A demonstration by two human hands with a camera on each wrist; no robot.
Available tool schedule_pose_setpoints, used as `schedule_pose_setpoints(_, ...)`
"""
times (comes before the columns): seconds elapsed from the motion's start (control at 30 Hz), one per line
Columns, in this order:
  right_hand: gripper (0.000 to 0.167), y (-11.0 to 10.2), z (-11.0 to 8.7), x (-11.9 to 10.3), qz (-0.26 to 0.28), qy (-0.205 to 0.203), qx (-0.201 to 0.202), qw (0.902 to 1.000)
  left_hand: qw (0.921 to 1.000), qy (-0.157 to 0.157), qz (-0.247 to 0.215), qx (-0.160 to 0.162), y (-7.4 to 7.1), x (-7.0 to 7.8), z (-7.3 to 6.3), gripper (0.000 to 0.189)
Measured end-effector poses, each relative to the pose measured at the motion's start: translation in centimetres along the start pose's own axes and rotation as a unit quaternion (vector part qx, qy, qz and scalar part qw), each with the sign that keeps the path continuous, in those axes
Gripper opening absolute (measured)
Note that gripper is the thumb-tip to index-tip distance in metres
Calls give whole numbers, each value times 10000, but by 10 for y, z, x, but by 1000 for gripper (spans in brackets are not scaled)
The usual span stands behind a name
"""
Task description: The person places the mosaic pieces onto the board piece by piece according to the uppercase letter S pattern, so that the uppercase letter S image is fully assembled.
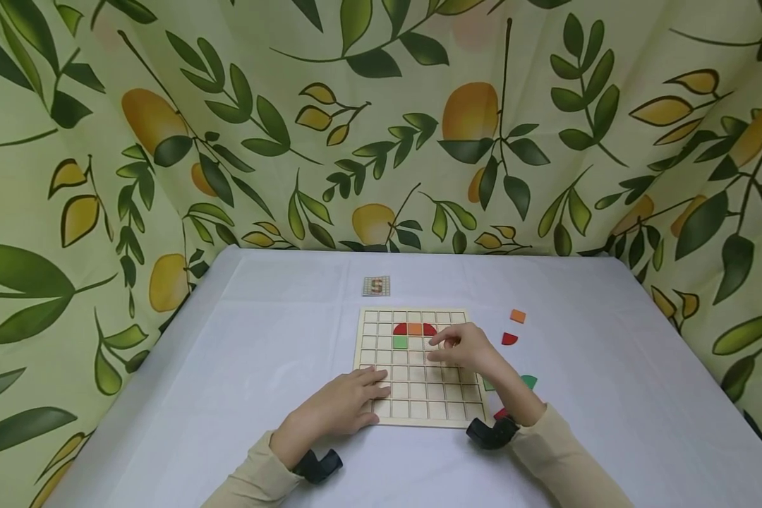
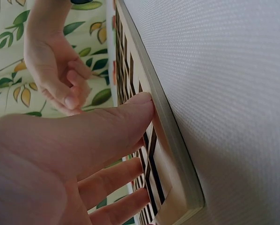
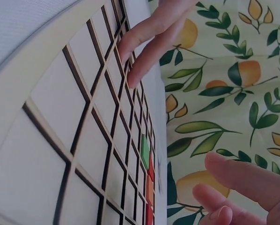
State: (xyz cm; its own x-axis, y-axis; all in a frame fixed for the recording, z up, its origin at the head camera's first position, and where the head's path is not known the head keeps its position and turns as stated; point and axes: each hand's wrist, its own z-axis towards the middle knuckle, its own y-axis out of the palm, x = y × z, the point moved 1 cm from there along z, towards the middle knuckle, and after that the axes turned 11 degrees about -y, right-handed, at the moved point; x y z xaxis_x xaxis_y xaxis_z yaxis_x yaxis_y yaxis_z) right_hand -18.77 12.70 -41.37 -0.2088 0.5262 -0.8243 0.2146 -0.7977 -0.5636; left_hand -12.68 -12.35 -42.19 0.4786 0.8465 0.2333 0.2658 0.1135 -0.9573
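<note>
The grid board lies midway between the left and right edges of the table, beneath my right hand; its fingers are slightly parted, nothing visible between them, the coloured row just ahead. My left hand rests outstretched on the board.

Head view faces forward and down; wrist views skim low and close — all share the gridded board.

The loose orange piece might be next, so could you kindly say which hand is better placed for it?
Probably the right hand: hovering nearer the loose orange piece, while the left hand rests on the board.
</note>
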Motion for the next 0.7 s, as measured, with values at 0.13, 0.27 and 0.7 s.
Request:
schedule_pose_setpoints(0.13, 25, -8, -5, 1, 109, 111, -14, 9999, 10000, 39, 18, 29, 1, 0, 0, 46)
schedule_pose_setpoints(0.27, 25, -15, -10, 1, 111, 80, -44, 9999, 9999, 58, 8, 83, 0, -1, 0, 46)
schedule_pose_setpoints(0.7, 24, -35, -34, 10, -28, 31, 40, 10000, 9999, 94, -13, 102, 1, -2, 0, 46)
